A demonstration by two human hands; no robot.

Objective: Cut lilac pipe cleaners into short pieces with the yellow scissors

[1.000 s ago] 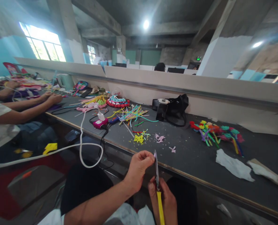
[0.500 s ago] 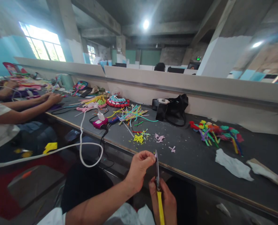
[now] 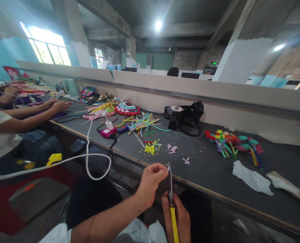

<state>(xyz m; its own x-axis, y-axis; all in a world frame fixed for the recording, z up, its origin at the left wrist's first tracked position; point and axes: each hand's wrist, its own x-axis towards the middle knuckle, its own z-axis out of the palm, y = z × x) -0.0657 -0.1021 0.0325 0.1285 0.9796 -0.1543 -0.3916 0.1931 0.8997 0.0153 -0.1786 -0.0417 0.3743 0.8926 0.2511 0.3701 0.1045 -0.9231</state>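
Note:
My right hand [image 3: 180, 216] is wrapped around a pair of scissors [image 3: 170, 189] with yellow handles, seen edge-on with the blades pointing up. My left hand [image 3: 150, 182] is closed in a pinch beside the blade tips. Between its thumb and forefinger shows a bit of a pale purple strip [image 3: 168, 167], mostly hidden by the fingers. Just beyond, on the dark table [image 3: 203, 162], lie small cut pieces: a yellow pile [image 3: 149, 150], a pale purple pile [image 3: 172, 148] and a few loose purple bits [image 3: 186, 161].
Long coloured strips [image 3: 145, 123] lie in a heap behind the cut piles, near a magenta device [image 3: 108, 132] with cables. A black bag [image 3: 190, 116] rests against the low partition. Bright fuzzy stems [image 3: 233, 143] and white paper [image 3: 252, 177] are on the right. A co-worker's hands [image 3: 56, 105] are at the left.
Hardly anything differs. Both my hands and the scissors keep almost the same place, with a very slight shift of the blades. The co-worker's hands at the left have moved slightly.

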